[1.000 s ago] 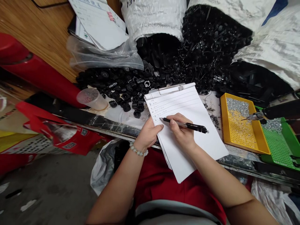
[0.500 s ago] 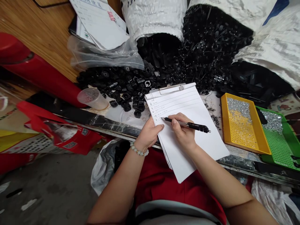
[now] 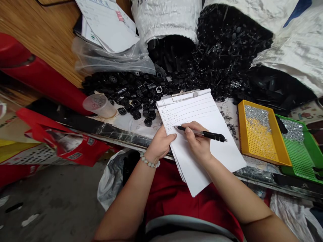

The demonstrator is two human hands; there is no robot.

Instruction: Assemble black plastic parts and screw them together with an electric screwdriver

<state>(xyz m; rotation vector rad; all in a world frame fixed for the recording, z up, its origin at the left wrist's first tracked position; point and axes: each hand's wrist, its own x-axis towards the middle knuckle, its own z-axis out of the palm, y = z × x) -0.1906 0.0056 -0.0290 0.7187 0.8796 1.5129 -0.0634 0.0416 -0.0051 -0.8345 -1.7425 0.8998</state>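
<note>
A clipboard [image 3: 186,95] with white paper [image 3: 214,144] on it lies slanted over the table's front edge. Several handwritten lines fill the upper part of the sheet. My left hand [image 3: 161,143] grips the clipboard's left edge, thumb on top of the paper and the other fingers hidden beneath. Between the fingers of my right hand [image 3: 199,139] is a black pen [image 3: 213,135], its tip touching the paper at the lowest written line, just above my left thumb. A beaded bracelet [image 3: 150,164] circles my left wrist.
Black plastic parts [image 3: 141,97] are heaped behind the clipboard, spilling from white sacks [image 3: 166,20]. A yellow tray [image 3: 264,134] and a green tray [image 3: 300,154] with small metal pieces stand to the right. Leftward are a plastic cup [image 3: 99,106] and a red cylinder [image 3: 47,77].
My right hand and the pen have shifted very slightly at the same written line. My left hand keeps its hold on the clipboard.
</note>
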